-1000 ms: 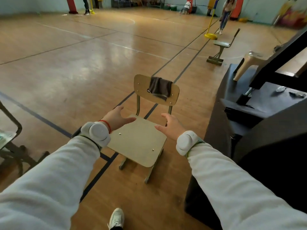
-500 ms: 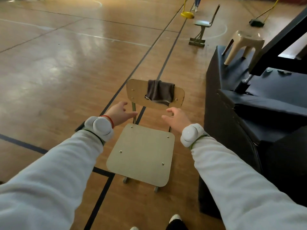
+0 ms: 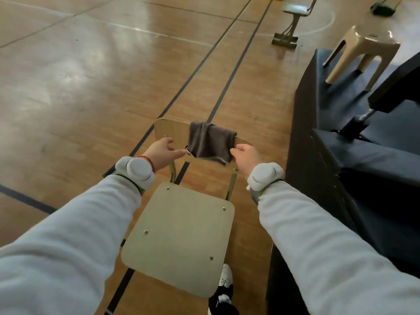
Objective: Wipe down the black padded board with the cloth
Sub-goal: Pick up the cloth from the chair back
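Note:
A dark grey cloth (image 3: pixel 210 143) hangs over the backrest of a small wooden chair (image 3: pixel 181 235) in front of me. My left hand (image 3: pixel 161 153) reaches to the cloth's lower left corner, fingers apart, thumb tip at its edge. On the cloth's right side is my right hand (image 3: pixel 246 155), fingers loosely curled at that edge. Neither hand clearly grips it. The black padded board (image 3: pixel 372 155) lies on a black block to the right of the chair, apart from both hands.
A beige plastic stool (image 3: pixel 363 48) stands on the far end of the black block, beside a slanted black bar (image 3: pixel 397 87). Another chair (image 3: pixel 293 12) stands far off on the wooden gym floor. My shoe (image 3: pixel 226 276) is by the seat's near right corner.
I have stepped closer to the chair. Both hands moved forward from above the seat up to the two sides of the cloth on the backrest.

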